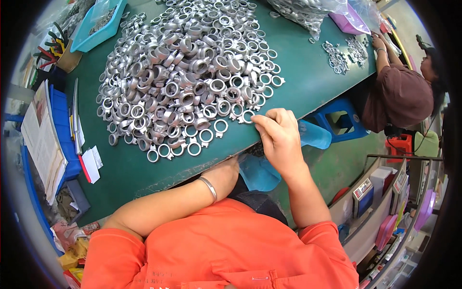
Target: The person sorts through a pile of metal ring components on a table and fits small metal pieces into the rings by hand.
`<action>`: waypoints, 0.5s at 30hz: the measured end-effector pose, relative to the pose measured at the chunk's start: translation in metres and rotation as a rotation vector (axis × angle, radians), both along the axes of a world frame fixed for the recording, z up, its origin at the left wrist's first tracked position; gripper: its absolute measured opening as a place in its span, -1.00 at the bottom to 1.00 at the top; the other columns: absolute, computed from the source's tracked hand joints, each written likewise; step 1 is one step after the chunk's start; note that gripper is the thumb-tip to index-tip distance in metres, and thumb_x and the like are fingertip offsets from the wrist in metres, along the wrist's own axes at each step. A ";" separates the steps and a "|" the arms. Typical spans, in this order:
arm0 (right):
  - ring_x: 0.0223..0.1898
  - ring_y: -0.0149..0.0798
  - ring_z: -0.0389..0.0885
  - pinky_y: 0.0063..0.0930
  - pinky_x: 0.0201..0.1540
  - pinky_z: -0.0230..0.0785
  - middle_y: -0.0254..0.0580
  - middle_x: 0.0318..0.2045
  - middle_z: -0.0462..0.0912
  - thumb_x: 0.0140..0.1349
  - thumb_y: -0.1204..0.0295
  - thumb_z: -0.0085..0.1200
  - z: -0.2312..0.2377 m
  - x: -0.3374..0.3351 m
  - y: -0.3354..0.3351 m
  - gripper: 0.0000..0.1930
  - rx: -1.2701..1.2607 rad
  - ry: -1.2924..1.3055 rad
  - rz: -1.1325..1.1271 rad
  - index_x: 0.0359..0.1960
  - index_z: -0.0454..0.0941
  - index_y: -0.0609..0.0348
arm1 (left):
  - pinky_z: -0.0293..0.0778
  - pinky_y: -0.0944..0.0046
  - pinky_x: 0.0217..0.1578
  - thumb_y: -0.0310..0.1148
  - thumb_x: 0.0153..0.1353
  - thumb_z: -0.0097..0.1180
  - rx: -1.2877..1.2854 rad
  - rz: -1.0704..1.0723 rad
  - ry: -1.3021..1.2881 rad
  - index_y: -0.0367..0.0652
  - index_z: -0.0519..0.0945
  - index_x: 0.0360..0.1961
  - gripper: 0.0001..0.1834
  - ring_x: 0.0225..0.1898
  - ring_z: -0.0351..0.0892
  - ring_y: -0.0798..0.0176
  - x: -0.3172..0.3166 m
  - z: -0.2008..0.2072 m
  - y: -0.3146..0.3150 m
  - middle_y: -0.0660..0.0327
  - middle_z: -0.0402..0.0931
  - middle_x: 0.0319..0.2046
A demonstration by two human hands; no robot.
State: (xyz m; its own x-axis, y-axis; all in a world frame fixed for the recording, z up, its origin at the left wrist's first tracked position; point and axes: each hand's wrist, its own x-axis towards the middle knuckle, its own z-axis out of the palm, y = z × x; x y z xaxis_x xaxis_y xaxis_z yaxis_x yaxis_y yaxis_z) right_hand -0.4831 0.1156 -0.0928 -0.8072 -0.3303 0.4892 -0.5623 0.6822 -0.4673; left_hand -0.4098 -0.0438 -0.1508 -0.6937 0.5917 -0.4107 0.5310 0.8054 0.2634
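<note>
A large heap of silver-grey metal rings (168, 72), each with a small lug, covers the middle of the green table (308, 62). At the heap's near right edge, my right hand (279, 135) has thumb and forefinger closed on one metal ring (248, 116). That ring still lies by the others at the table top. My left hand (226, 176) is low at the table's near edge, with a metal bangle (209, 189) on its wrist. Its fingers are hidden beneath the edge, beside a blue plastic bag (260, 172).
A light-blue tray (98, 29) stands far left, near pliers (57, 41). A blue file rack (65, 130) flanks the left side. At right, another person (399, 91) handles small rings (336, 57) beside a purple tray (350, 21). A blue stool (339, 120) stands below the table.
</note>
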 end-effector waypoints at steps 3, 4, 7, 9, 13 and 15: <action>-0.37 -0.19 0.38 -0.32 -0.31 0.21 -0.31 -0.48 0.42 -0.05 0.53 0.17 0.002 -0.005 -0.002 -0.80 0.096 -0.058 0.032 -0.32 0.57 0.07 | 0.06 0.04 0.23 -0.41 0.13 -0.11 0.322 -0.118 0.141 -0.26 0.52 -0.05 -0.63 0.30 0.01 -0.03 0.000 0.003 -0.005 0.02 0.14 0.23; -0.37 -0.21 0.38 -0.32 -0.31 0.20 -0.34 -0.49 0.41 -0.05 0.51 0.18 0.003 -0.006 -0.001 -0.80 0.136 -0.074 0.041 -0.32 0.58 0.05 | 0.06 0.04 0.23 -0.41 0.13 -0.11 0.328 -0.109 0.140 -0.26 0.52 -0.05 -0.63 0.30 0.01 -0.03 0.001 0.002 -0.005 0.02 0.14 0.23; -0.38 -0.20 0.40 -0.33 -0.32 0.20 -0.33 -0.48 0.46 -0.04 0.51 0.18 -0.002 -0.002 0.003 -0.82 0.081 -0.131 0.068 -0.34 0.56 0.10 | 0.08 0.03 0.22 -0.41 0.11 -0.09 0.297 -0.032 0.069 -0.27 0.54 -0.10 -0.66 0.27 0.11 0.00 0.000 0.010 -0.005 0.06 0.28 0.15; -0.40 -0.20 0.47 -0.38 -0.33 0.31 -0.24 -0.46 0.54 -0.03 0.59 0.17 -0.001 0.004 0.004 -0.85 -0.097 -0.200 0.101 -0.37 0.55 0.20 | 0.33 0.08 0.03 -0.45 0.07 0.02 0.550 -0.068 -0.012 -0.23 0.57 -0.22 -0.76 0.04 0.41 0.06 -0.003 0.027 -0.014 0.07 0.48 -0.10; -0.42 -0.27 0.56 -0.50 -0.38 0.41 -0.15 -0.43 0.60 -0.02 0.67 0.16 0.007 0.016 -0.001 -0.87 -0.357 -0.407 0.156 -0.40 0.55 0.25 | 0.46 0.27 -0.45 -0.51 0.00 0.18 1.069 0.281 0.008 -0.19 0.56 -0.39 -0.89 -0.47 0.54 0.21 -0.010 0.059 -0.026 0.13 0.51 -0.46; -0.41 -0.26 0.57 -0.49 -0.37 0.41 -0.15 -0.43 0.60 -0.03 0.67 0.16 0.006 0.021 -0.006 -0.86 -0.393 -0.407 0.192 -0.40 0.55 0.26 | 0.44 0.40 -0.53 -0.54 0.01 0.22 1.087 0.527 -0.028 -0.22 0.53 -0.43 -0.89 -0.53 0.52 0.35 -0.014 0.072 -0.032 0.20 0.47 -0.51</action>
State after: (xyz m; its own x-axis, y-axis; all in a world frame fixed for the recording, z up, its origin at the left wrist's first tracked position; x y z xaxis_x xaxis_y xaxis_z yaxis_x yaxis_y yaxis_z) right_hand -0.4625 0.1091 -0.0866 -0.8992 -0.3458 0.2681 -0.3813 0.3184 -0.8679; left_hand -0.4234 -0.0761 -0.0786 -0.9528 0.2841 0.1072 0.1873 0.2721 0.9439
